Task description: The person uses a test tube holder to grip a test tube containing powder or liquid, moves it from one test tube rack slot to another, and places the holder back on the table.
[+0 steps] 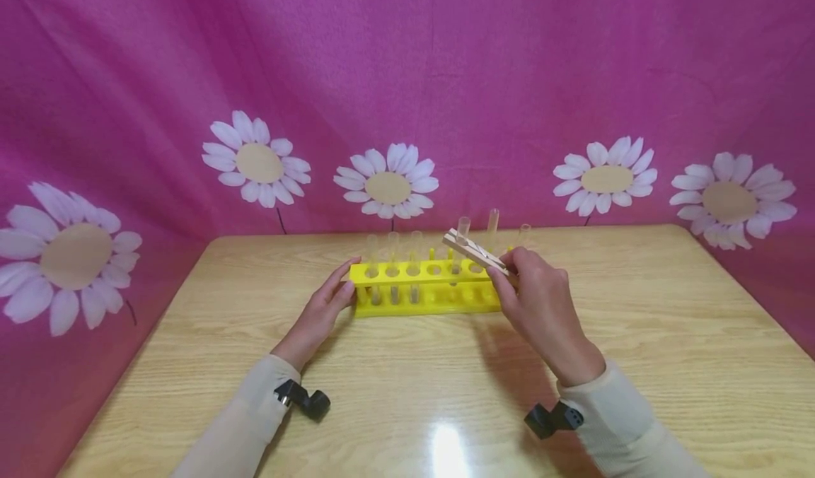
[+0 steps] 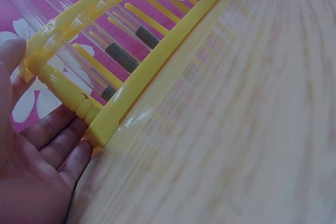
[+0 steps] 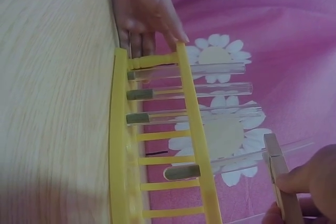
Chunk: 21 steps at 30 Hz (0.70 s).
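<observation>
A yellow test tube rack [image 1: 407, 311] stands on the table, and my left hand [image 1: 321, 315] grips its left end, thumb at the top rail and fingers around the end post. My right hand [image 1: 541, 298] pinches a wooden clothespin [image 1: 474, 252], whose tip clamps the upper part of a clear test tube [image 1: 464, 225]. That tube passes through the top rail; its rounded bottom with dark contents [image 3: 181, 172] hangs above the rack's base in the right wrist view. Three more tubes with dark contents [image 2: 122, 57] stand in the left holes.
Two further tubes rise near the right end, one taller tube [image 1: 493, 227] and one lower tube [image 1: 525, 234], partly hidden by my right hand. The wooden table [image 1: 395, 386] extends in front. A pink cloth with daisies [image 1: 484, 96] hangs close behind the rack.
</observation>
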Tool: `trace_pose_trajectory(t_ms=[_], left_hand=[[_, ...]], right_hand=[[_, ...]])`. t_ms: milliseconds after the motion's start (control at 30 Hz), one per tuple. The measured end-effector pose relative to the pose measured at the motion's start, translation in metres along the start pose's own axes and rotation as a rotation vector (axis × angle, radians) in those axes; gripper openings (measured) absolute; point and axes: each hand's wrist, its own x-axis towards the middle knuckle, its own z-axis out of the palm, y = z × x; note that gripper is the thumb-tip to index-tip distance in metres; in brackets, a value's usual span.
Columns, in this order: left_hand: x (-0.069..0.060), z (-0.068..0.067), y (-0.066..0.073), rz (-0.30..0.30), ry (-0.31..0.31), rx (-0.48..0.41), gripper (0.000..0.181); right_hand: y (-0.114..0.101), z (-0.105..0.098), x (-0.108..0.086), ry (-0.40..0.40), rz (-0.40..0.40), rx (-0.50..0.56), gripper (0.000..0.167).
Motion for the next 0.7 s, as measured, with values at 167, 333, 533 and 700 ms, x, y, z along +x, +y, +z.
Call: trace_pose_trajectory(t_ms=[167,333,533,700], left_hand=[[0.0,-0.001,-0.002,-0.004,-0.005,-0.011,0.05],[-0.001,-0.001,0.001,-0.016,-0.018,-0.028,0.049],[-0.01,0.003,0.02,-0.008,-0.022,-0.014,0.051],[-0.002,0.0,0.002,0.024,-0.006,-0.013,0.051]], right_hand=[[0.0,0.001,-0.001,-0.03,0.021,0.007,0.017],[0.0,0.003,-0.002,-0.071,0.051,0.014,0.017],[0.002,0.005,-0.003,-0.085,0.059,0.015,0.017],[0.003,0.007,-0.002,-0.099,0.061,0.013,0.017]])
